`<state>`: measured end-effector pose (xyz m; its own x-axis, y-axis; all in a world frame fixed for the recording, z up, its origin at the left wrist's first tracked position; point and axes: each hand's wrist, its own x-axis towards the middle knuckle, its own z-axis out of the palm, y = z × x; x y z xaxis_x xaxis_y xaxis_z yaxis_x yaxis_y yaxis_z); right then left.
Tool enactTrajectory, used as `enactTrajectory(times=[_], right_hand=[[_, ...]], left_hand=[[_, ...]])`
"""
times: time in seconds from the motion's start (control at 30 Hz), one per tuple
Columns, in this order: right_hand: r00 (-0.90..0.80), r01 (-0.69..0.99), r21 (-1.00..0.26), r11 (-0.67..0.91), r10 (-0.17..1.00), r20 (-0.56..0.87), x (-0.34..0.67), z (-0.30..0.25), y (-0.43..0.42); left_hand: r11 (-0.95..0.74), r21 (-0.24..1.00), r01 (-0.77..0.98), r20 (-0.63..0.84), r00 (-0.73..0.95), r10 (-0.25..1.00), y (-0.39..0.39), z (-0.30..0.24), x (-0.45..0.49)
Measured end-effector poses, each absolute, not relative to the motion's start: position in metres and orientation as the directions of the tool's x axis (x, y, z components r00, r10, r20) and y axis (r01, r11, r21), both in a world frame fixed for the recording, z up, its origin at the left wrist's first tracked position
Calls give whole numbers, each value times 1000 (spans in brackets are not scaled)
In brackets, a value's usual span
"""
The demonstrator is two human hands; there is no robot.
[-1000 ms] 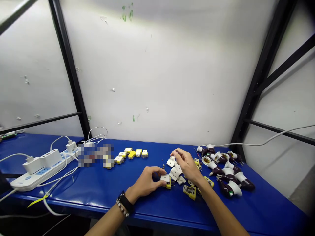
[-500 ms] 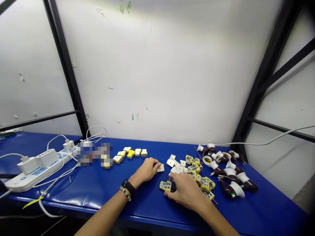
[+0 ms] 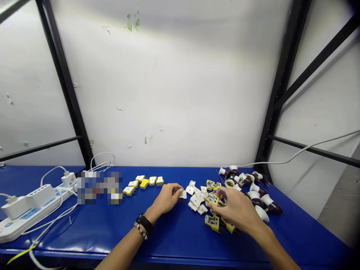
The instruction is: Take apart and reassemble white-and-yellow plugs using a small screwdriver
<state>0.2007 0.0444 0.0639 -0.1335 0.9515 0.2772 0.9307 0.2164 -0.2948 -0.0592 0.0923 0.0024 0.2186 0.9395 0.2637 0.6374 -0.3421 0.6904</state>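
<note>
My left hand (image 3: 166,198), with a black band and a bead bracelet on the wrist, pinches a small white plug cover (image 3: 183,194) just above the blue table. To its right lies a loose heap of white plug covers (image 3: 197,198). My right hand (image 3: 239,207) has its thumb and fingers closed around an open yellow plug half (image 3: 211,198) at the heap's right edge. Nearer to me another yellow plug half (image 3: 212,222) lies with its metal parts facing up. More yellow halves are partly hidden under my right hand.
Several closed yellow-and-white plugs (image 3: 144,183) stand at the back left. A white power strip (image 3: 30,215) with chargers and cables lies on the left. Dark red lamp holders with white rims (image 3: 268,204) crowd the right, beside a thin screwdriver (image 3: 219,176). Black frame posts (image 3: 277,93) flank the white back panel.
My right hand has moved right and back, onto a yellow plug half. The nearest yellow half lies further right. My left hand keeps the white cover. The view has shifted slightly.
</note>
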Motion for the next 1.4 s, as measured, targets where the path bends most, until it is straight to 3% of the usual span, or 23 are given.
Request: enactTrajectory(times=[0.17,0.37,0.53,0.67,0.83,1.17,1.4], right_hand=[[-15,967,-245,77,969,247,226,65,68],[-107,954,-253,161,971,213,231,50,76],[-117,917,-345,202,960,253,238,47,75],[-98,870,-425,249,934,344,228,54,72],[-144,698,-588,408,885,443,189,74,60],[-255,566,-647,511,855,453,131,72,85],[-286,525,-663,533,844,453,116,68,100]], left_hand=[[-434,686,584,328,285,901,91,11,-23],[-450,576,682,362,281,889,91,15,-24],[-316,499,807,351,146,925,86,9,-94],[-125,265,956,397,10,918,84,-1,-155],[-96,66,993,351,67,934,88,-8,-169],[-122,24,992,321,108,941,121,3,-145],[-337,-30,941,215,335,917,123,9,-140]])
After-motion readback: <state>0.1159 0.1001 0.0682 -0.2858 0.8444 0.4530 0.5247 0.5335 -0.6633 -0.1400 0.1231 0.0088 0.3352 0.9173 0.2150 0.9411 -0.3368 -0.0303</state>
